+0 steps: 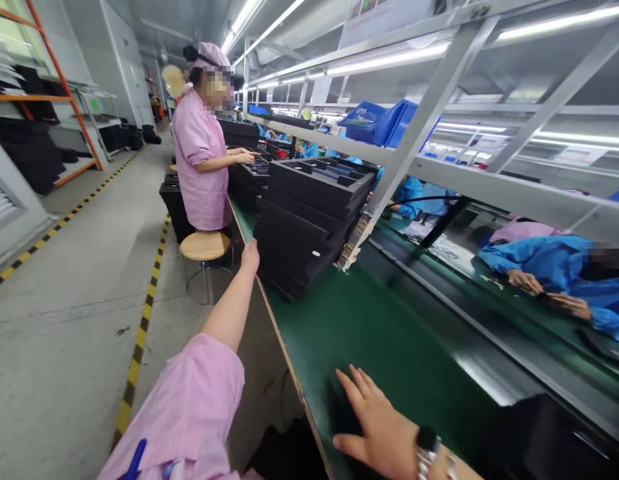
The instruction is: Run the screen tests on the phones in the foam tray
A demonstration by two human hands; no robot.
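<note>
A tall stack of black trays (309,227) stands on the green tabletop (384,327), its layers slightly uneven and its top tray divided into compartments. My left hand (250,257) reaches out to the stack's left side and seems to touch it near the table edge. Its fingers are mostly hidden, so I cannot tell whether they grip. My right hand (377,420) is open, fingers spread and palm down, low over or on the green surface. Nothing is in it. A watch (427,445) is on that wrist.
A co-worker in pink (202,153) stands beyond the stack, hands at other black trays (249,175). A round stool (205,247) is left of the table. A white frame post (419,133) rises beside the stack. A dark object (544,433) lies at lower right. Blue-sleeved workers sit across.
</note>
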